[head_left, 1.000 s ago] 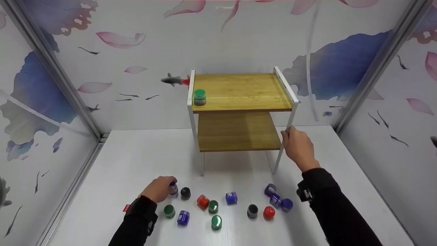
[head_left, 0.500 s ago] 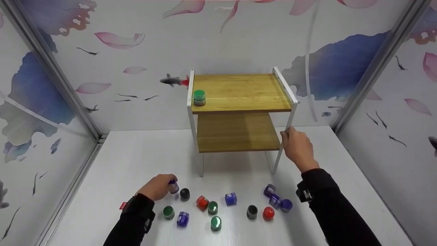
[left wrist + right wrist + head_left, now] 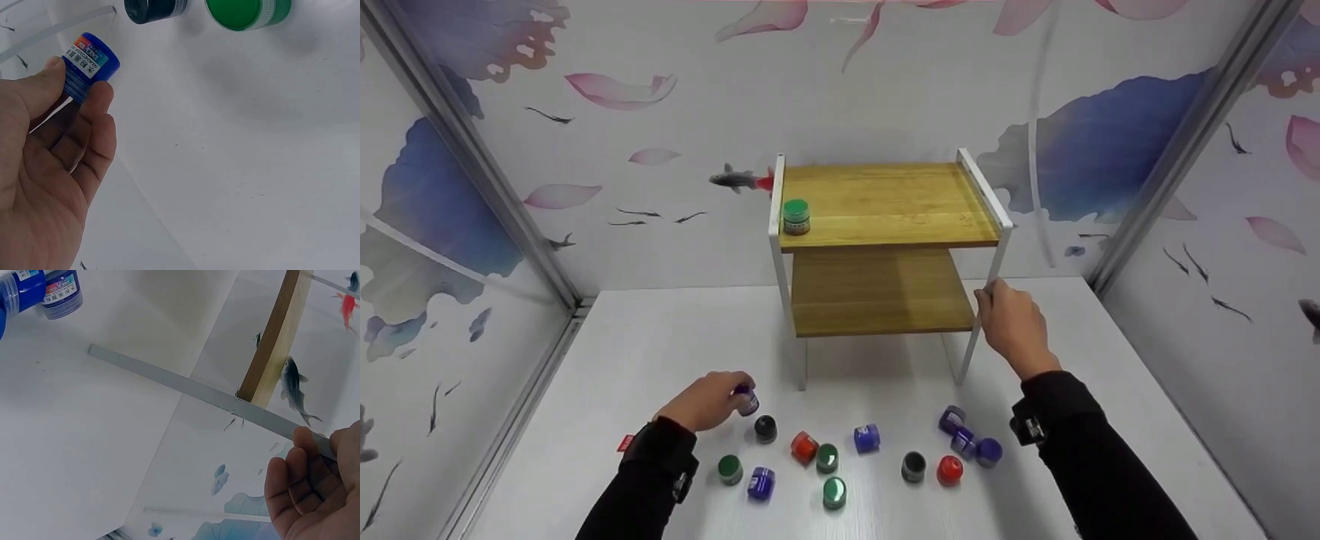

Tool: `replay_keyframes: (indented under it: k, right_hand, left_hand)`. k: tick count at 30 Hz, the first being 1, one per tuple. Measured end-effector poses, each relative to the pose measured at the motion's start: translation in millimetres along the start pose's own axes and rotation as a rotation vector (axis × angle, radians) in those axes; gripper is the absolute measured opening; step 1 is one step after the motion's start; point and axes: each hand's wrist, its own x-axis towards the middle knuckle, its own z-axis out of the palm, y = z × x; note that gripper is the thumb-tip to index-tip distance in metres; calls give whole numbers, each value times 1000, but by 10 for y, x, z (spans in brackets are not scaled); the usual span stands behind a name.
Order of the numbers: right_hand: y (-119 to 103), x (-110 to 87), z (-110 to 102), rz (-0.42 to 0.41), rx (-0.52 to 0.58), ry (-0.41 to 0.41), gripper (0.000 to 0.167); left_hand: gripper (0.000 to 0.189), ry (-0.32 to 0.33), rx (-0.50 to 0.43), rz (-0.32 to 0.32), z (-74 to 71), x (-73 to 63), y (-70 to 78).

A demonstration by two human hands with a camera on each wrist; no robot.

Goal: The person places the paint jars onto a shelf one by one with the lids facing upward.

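Between thumb and fingers, my left hand [image 3: 706, 400] pinches a small blue paint jar [image 3: 91, 58], its printed label showing in the left wrist view. In the head view that jar hangs just above the white tabletop, beside a black-lidded jar [image 3: 766, 428]. My right hand [image 3: 1014, 324] grips the white front leg of a two-tier wooden shelf [image 3: 885, 199]; in the right wrist view the fingers [image 3: 304, 441] curl against the leg [image 3: 185, 384]. On the upper tier's front left corner stands a green-lidded jar [image 3: 796, 217].
Several paint jars lie or stand about the tabletop [image 3: 660, 330]: an orange-red jar [image 3: 804, 448], a green jar [image 3: 834, 493], a blue jar [image 3: 866, 439], a red jar [image 3: 950, 470] and a purple-blue cluster [image 3: 964, 442] at right. Printed panels [image 3: 885, 90] enclose the table.
My left hand has lifted the blue jar slightly off the tabletop and moved it a little away from me. My right hand keeps its grip on the shelf leg.
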Motion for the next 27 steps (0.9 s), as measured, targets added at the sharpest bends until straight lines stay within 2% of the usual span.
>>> replay_keyframes:
  k: [4,8,27]
  right_hand:
    - [-3,-8,13,-24,9,24,27]
    - [-7,-11,23,-42,16,43,27]
    - [-7,-22,1,-17,14,24,27]
  left_hand:
    - [24,8,17,39,-32,-5,37]
    - [24,5,24,45,-82,0,105]
    - [26,15,16,100,-300,70,483]
